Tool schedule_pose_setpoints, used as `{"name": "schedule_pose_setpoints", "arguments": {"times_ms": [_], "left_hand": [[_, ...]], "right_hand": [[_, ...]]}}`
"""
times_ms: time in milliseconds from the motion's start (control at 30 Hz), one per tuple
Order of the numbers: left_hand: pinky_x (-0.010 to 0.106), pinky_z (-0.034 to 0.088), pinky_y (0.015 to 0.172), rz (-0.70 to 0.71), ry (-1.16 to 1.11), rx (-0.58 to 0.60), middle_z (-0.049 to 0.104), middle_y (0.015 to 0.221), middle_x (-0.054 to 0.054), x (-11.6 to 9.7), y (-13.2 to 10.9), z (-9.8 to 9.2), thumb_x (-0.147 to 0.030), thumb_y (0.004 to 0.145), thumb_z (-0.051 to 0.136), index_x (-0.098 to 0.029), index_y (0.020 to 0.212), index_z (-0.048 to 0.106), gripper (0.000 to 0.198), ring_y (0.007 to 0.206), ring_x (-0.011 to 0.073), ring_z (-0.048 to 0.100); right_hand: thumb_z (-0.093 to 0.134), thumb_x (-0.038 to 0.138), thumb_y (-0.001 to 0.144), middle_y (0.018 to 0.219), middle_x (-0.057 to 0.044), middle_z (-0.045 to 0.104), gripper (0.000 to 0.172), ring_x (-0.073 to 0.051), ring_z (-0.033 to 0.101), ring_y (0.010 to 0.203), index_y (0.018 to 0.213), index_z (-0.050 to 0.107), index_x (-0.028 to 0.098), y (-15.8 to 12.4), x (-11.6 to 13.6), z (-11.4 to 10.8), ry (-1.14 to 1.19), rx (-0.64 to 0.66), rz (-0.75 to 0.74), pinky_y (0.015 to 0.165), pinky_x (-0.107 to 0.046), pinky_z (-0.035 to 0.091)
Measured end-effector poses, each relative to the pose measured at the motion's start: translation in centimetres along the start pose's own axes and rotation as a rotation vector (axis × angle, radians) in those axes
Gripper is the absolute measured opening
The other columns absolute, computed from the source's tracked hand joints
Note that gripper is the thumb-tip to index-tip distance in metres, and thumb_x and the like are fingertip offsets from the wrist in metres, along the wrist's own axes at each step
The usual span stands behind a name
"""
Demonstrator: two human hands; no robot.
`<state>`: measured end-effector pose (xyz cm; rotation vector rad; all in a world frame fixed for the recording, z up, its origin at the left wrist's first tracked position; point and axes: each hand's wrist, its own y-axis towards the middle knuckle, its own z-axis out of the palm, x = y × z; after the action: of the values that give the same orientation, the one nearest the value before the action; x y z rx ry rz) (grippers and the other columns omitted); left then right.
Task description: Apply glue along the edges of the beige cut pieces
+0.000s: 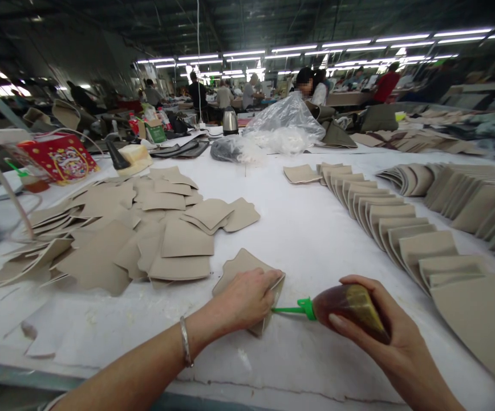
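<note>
My right hand (397, 331) is wrapped round a squeeze glue bottle (337, 308) with brownish contents and a green nozzle, lying tilted on its side. The nozzle's thin tip points left and reaches the edge of a beige leather-like piece (241, 262). On that piece rests my left hand (247, 297), its fingers closed at the right edge, where a fold or second layer shows; a bracelet circles the wrist. Part of the piece is hidden under the hand. Left of it lies a loose heap of similar beige pieces (187, 237).
Overlapping beige pieces (384, 220) run in a row along the right, with more stacks (478, 194) beyond. A clear plastic bag (285, 123), a kettle (230, 121), a red box (59, 157) and a yellowish foam block (134, 158) stand farther back on the white-covered table (268, 222). People work in the background.
</note>
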<state>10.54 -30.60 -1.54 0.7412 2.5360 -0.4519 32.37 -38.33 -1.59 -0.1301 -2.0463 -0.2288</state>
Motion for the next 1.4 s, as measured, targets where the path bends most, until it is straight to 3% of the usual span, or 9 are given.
{"name": "schedule_pose_setpoints", "arguments": {"times_ms": [167,733,1000,1167,1400], "left_hand": [[0.036,0.043,0.099,0.008,0.0,-0.005,0.064,0.125,0.007,0.1,-0.1,0.1,-0.019,0.089,0.036,-0.025,0.135,0.051,0.049,0.113,0.0255,0.06],[0.04,0.045,0.099,-0.004,0.032,-0.007,0.063,0.124,0.008,0.1,-0.2,0.3,-0.022,0.09,0.036,-0.025,0.138,0.048,0.049,0.113,0.0274,0.06],[0.043,0.048,0.094,0.003,0.046,-0.017,0.065,0.116,0.009,-0.1,-0.2,0.2,-0.023,0.091,0.035,-0.023,0.138,0.049,0.049,0.106,0.0295,0.063],[0.042,0.047,0.095,-0.009,0.052,-0.01,0.065,0.117,0.008,0.1,-0.2,0.3,-0.023,0.091,0.035,-0.025,0.139,0.048,0.049,0.106,0.029,0.063],[0.043,0.048,0.094,0.003,0.058,-0.014,0.065,0.114,0.009,0.1,-0.2,0.3,-0.023,0.091,0.035,-0.024,0.139,0.047,0.049,0.105,0.0291,0.063]], "right_hand": [[0.067,0.051,0.078,0.087,0.003,0.062,0.044,-0.021,0.06,0.076,0.113,0.053,0.028,-0.5,0.0,0.1,0.05,0.065,0.025,0.07,-0.03,0.044],[0.07,0.048,0.075,0.084,0.005,0.062,0.047,-0.019,0.058,0.074,0.113,0.052,0.028,-1.3,-0.3,0.2,0.121,0.098,0.079,0.068,-0.027,0.044],[0.07,0.048,0.077,0.087,0.004,0.061,0.043,-0.019,0.059,0.074,0.111,0.054,0.028,-0.5,-0.6,-0.1,0.044,-0.012,0.008,0.07,-0.027,0.046],[0.071,0.049,0.075,0.084,0.003,0.063,0.046,-0.02,0.061,0.072,0.111,0.054,0.027,-1.5,-1.1,0.6,0.086,0.045,0.036,0.066,-0.027,0.048],[0.068,0.047,0.076,0.087,0.003,0.062,0.041,-0.02,0.059,0.075,0.109,0.056,0.027,-1.9,-1.0,0.6,0.069,-0.024,0.058,0.071,-0.028,0.046]]}}
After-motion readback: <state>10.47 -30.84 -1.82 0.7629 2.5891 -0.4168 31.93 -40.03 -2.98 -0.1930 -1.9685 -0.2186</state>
